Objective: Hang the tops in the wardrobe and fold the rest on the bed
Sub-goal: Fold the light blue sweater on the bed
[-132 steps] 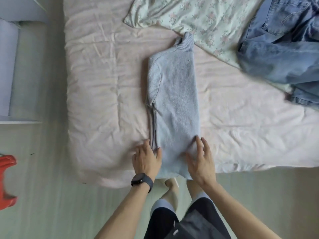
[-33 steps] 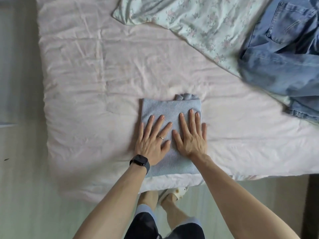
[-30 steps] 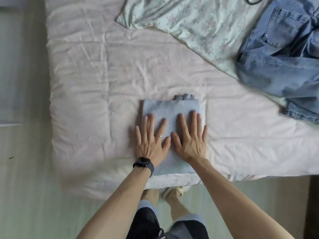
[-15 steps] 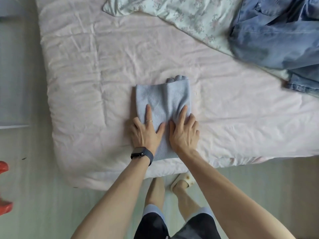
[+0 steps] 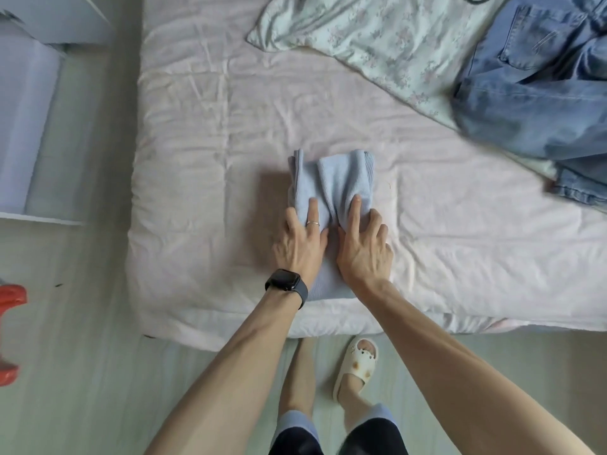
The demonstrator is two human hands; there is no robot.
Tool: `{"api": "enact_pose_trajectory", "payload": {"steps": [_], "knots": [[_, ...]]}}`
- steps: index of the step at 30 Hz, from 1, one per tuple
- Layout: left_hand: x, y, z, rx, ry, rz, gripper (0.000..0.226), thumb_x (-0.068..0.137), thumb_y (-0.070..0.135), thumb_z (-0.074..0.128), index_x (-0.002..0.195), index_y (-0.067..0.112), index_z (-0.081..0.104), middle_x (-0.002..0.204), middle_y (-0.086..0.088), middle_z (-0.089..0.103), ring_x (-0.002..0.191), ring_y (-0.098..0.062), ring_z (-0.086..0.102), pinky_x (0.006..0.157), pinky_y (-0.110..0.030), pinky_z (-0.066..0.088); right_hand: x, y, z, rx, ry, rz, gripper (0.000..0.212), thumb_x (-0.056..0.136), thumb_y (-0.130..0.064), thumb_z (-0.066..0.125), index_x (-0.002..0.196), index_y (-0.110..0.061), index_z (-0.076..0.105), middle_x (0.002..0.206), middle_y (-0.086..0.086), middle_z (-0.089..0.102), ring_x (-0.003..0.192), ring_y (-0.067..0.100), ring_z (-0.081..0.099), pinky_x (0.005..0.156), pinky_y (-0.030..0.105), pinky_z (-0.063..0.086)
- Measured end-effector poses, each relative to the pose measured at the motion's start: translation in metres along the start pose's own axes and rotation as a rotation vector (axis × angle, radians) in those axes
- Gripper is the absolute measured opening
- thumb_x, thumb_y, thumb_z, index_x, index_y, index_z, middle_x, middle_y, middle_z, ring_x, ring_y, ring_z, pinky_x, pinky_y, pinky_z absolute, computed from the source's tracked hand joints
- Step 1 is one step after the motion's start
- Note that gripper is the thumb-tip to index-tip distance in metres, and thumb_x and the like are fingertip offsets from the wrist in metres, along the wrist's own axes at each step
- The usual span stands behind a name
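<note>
Where the pale pink bed comes to its near edge, a folded light-blue sweater lies on the sheet, directly ahead of the person. Left grip: a bare hand, closed on the near left part of the sweater, fingers curled into the knit, one finger lying straighter on top and wearing a thin ring. Right grip: also closed on the sweater, forefinger stretched along the cloth, the other fingers curled at its right edge. The two sit side by side, nearly touching. Ahead of the fingertips the fabric is bunched into raised ridges; ribbed knit shows along the far right edge. Black watch on the left wrist. Far side of the bed: a floral garment spread out, with jeans heaped partly over it toward the right; both are well apart from the sweater. Pale floor below the bed edge; a cream slipper on one foot. A red object is cut off at the left border, and I cannot tell what it is. White furniture stands to the left of the bed.
</note>
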State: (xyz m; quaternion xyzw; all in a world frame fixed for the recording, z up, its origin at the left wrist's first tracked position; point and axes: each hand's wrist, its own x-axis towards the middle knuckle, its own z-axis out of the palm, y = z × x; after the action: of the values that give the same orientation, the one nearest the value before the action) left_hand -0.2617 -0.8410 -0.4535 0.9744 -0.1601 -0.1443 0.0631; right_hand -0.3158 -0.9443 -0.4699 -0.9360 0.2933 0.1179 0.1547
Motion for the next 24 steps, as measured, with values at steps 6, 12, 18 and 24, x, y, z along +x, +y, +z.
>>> {"api": "enact_pose_trajectory", "payload": {"steps": [6,12,18,24], "knots": [[-0.032,-0.027,-0.106,0.041,0.152,-0.117,0.064,0.087,0.038,0.071,0.145,0.018,0.052,0.108,-0.017,0.056,0.078,-0.029,0.060,0.042,-0.031,0.038,-0.025,-0.071,-0.087,0.012,0.080,-0.224,0.067,0.107,-0.045,0.038,0.162,-0.022,0.009,0.140,0.016,0.036,0.109,0.034,0.049,0.068,0.044,0.051],[-0.064,-0.107,-0.265,0.118,0.403,-0.236,0.068,0.074,0.051,0.079,0.134,0.023,0.064,0.095,-0.009,0.061,0.062,-0.018,0.059,0.037,-0.025,0.037,-0.073,-0.212,-0.194,0.007,0.207,-0.470,0.069,0.104,-0.045,0.042,0.162,-0.025,0.010,0.143,0.017,0.039,0.109,0.034,0.051,0.071,0.043,0.052],[-0.096,-0.237,-0.430,0.125,0.713,-0.365,0.072,0.074,0.051,0.082,0.136,0.019,0.062,0.096,-0.012,0.058,0.064,-0.021,0.061,0.035,-0.026,0.039,-0.125,-0.401,-0.288,0.131,0.465,-0.736,0.069,0.096,-0.035,0.063,0.156,-0.017,0.036,0.144,0.026,0.046,0.097,0.040,0.061,0.058,0.044,0.055],[-0.113,-0.379,-0.550,0.144,0.864,-0.371,0.072,0.077,0.048,0.081,0.138,0.017,0.059,0.107,-0.016,0.059,0.072,-0.023,0.065,0.041,-0.031,0.051,-0.168,-0.573,-0.327,0.228,0.604,-0.855,0.068,0.097,-0.033,0.061,0.157,-0.018,0.033,0.152,0.022,0.031,0.094,0.039,0.057,0.061,0.044,0.055]]}}
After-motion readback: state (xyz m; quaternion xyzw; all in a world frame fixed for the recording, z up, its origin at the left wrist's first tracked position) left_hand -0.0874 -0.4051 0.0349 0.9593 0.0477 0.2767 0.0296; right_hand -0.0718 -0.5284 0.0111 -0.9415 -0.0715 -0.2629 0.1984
